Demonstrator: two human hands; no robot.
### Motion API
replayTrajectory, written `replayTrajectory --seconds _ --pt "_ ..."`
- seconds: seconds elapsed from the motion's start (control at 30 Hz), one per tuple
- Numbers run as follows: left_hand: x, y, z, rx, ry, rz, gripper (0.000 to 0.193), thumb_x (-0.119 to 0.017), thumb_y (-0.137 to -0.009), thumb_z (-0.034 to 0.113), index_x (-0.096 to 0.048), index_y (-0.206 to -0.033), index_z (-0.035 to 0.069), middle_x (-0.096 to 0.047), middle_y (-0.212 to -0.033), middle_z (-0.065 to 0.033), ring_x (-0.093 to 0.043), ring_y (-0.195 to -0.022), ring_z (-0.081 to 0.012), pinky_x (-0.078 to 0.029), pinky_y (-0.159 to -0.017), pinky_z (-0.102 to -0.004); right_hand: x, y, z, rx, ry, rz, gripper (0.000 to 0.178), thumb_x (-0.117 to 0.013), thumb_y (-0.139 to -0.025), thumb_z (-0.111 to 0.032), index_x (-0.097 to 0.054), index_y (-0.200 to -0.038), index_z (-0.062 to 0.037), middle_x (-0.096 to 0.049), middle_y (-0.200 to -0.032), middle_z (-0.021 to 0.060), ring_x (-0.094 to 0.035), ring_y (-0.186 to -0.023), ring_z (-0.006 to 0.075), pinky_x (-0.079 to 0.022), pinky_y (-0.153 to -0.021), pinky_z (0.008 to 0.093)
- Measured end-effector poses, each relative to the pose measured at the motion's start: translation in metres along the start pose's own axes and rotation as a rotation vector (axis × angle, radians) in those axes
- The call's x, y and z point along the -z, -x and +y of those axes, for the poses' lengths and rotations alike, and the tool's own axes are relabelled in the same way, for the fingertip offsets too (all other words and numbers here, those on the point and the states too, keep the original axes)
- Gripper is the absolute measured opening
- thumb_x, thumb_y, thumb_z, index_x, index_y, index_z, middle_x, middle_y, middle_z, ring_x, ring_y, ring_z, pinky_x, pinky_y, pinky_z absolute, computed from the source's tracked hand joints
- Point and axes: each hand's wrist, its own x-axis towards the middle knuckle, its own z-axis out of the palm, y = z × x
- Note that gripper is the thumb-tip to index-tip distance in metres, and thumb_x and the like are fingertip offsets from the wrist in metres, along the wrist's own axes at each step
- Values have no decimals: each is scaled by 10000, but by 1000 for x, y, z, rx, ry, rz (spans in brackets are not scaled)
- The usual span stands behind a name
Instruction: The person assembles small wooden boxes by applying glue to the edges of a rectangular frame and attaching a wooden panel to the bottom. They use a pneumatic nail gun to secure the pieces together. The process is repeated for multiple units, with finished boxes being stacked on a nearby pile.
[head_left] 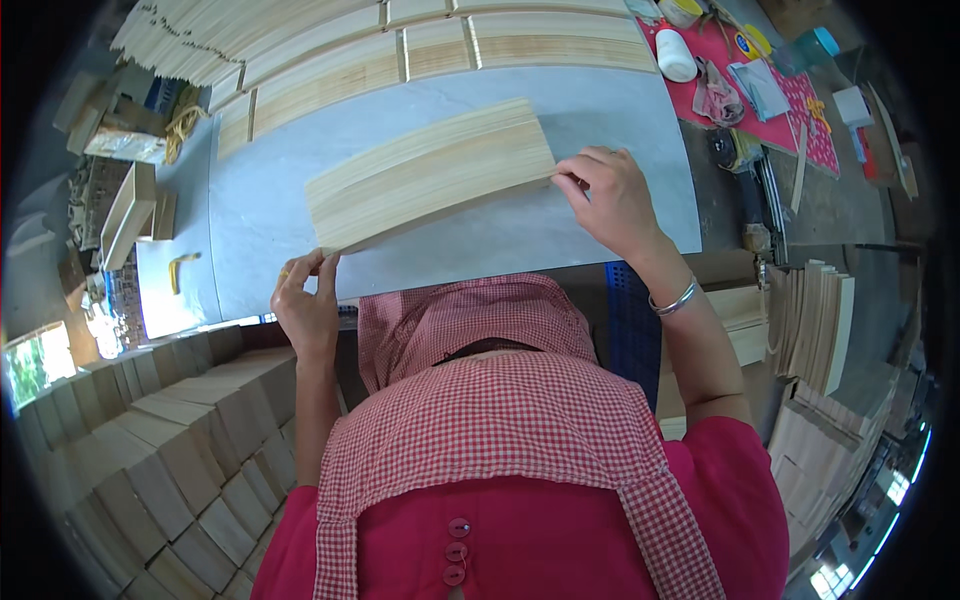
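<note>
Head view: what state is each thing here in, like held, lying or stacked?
Wooden slat bundle: flat on the grey table, held at both ends.
Left hand: gripping the near-left end.
Right hand: fingers pinching the right end.
Slat rows: lying side by side.
Wooden blocks: stacked.
White bottle: lying down.

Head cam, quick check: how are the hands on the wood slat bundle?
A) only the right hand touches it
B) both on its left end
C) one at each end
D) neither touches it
C: the left hand pinches the near-left corner of the slat bundle, and the right hand grips its right end.
</note>
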Motion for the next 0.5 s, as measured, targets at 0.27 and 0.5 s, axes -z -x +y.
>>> replayTrajectory --seconds 0.27,0.5 --pt "-2 0 3 18 -53 -12 154 -795 -859 111 -777 -971 7 -726 -849 -99 -678 -790 -197 -512 -749 -343 -5 -2 11 100 -77 47 103 -723 -824 -44 -631 -778 -48 -610 -730 84 -599 -731 280 -419 -732 403" --pt "-2 0 -2 -42 -68 2 124 -793 -854 90 -774 -935 -2 -733 -861 -109 -686 -787 -218 -519 -726 -346 -9 2 12 140 -68 100 134 -726 -813 -44 -606 -754 -50 -571 -701 82 -579 -715 269 -412 -734 395"
